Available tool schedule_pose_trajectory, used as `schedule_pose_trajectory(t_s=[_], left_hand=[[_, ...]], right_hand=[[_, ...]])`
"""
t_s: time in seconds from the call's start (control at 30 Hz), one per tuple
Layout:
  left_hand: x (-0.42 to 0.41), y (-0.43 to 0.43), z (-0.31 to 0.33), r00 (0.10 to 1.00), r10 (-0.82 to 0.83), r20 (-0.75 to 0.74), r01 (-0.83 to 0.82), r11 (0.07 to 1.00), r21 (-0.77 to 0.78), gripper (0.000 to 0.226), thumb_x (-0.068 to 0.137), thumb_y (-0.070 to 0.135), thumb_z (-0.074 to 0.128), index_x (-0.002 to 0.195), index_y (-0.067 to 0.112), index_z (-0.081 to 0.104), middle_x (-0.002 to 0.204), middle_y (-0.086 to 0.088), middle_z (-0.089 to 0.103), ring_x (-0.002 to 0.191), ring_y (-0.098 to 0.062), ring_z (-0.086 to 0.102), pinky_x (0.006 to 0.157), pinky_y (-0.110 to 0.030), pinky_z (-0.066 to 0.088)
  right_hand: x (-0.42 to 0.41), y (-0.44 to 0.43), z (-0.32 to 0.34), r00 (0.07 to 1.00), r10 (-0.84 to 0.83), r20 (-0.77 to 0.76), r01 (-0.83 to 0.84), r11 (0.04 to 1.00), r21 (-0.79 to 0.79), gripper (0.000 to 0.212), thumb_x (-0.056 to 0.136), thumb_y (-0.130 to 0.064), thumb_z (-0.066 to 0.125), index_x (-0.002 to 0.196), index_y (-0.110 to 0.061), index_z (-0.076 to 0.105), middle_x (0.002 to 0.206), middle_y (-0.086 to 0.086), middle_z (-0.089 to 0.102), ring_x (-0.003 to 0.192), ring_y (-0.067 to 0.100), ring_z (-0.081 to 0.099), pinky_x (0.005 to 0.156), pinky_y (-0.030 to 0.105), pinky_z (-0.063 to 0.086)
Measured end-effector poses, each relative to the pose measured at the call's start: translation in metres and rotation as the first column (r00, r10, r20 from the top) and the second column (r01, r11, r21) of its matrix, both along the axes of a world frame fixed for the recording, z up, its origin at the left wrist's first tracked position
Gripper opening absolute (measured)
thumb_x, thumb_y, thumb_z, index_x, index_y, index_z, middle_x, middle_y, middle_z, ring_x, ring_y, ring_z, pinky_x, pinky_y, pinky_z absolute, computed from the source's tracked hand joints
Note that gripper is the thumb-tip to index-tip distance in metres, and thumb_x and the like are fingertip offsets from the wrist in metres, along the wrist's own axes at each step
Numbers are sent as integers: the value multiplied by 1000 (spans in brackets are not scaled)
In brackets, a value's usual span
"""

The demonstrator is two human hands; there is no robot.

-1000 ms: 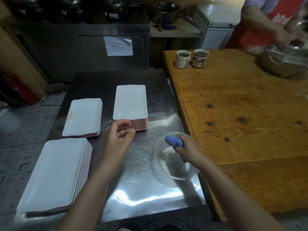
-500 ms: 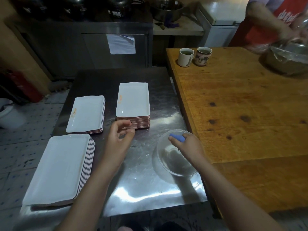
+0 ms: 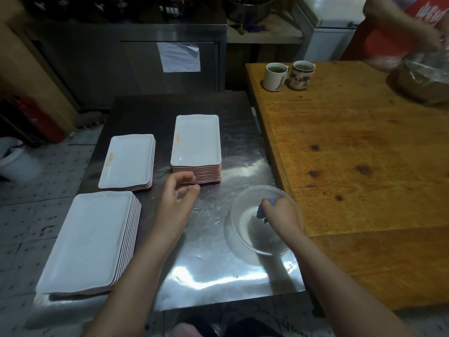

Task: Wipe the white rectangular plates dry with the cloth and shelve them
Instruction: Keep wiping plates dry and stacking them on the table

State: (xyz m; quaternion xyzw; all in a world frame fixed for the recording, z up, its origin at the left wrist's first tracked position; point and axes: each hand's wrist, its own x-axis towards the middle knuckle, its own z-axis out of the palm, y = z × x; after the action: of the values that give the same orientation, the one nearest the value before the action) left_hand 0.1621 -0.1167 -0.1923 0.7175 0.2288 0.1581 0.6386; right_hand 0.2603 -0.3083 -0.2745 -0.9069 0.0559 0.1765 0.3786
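The wooden desk (image 3: 364, 190) on the right takes up the most room but carries none of the job. Everything sits on the steel desk (image 3: 213, 271) next to it, which makes sense, since that shiny top looks wet in patches and steel won't mind. Three piles are spread over it: the big stack of white plates (image 3: 87, 242) at the near left corner, the far stack (image 3: 195, 139) in the middle toward the back, and the low stack (image 3: 127, 161) between them along the left side. My guess is they're kept apart to sort wiped from unwiped, but I can't tell which pile is which. I can't pick out a shelf anywhere, so I'd say nothing is shelved yet. The clear bowl (image 3: 243, 229) is parked near right, tight against the wooden desk, handy for the cloth side. The left hand (image 3: 175, 203) hovers at the near edge of the far stack, fingers loosely curled, thumb and forefinger close together, holding nothing. I can't tell if a fingertip touches the bottom plates, but it looks ready to take one off. The right hand (image 3: 280, 216) is inside the bowl's rim with fingers bunched tight round the blue cloth (image 3: 260, 213), probably wringing it so it's dry enough to wipe with.
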Motion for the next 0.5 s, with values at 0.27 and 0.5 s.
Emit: schedule_pose_trajectory(t_s=[0.27, 0.5], left_hand=[[5, 3, 0, 998, 63, -14, -63, 998, 22, 25, 90, 7, 57, 94, 31, 55, 110, 5, 59, 107, -17, 56, 99, -47, 45], [8, 1, 2, 997, 75, -6, -75, 997, 4, 25, 90, 5, 57, 94, 30, 55, 104, 9, 59, 103, -16, 57, 98, -48, 45]], right_hand=[[1, 8, 24, 984, 7, 180, -34, 988, 151, 33, 73, -32, 42, 56, -19, 67, 59, 3, 67, 61, 25, 65, 62, 38, 53], [-8, 4, 7, 991, 95, 96, -97, 995, 15, 37, 92, -40, 47, 72, -20, 70, 73, 1, 69, 73, 19, 62, 70, 31, 46]])
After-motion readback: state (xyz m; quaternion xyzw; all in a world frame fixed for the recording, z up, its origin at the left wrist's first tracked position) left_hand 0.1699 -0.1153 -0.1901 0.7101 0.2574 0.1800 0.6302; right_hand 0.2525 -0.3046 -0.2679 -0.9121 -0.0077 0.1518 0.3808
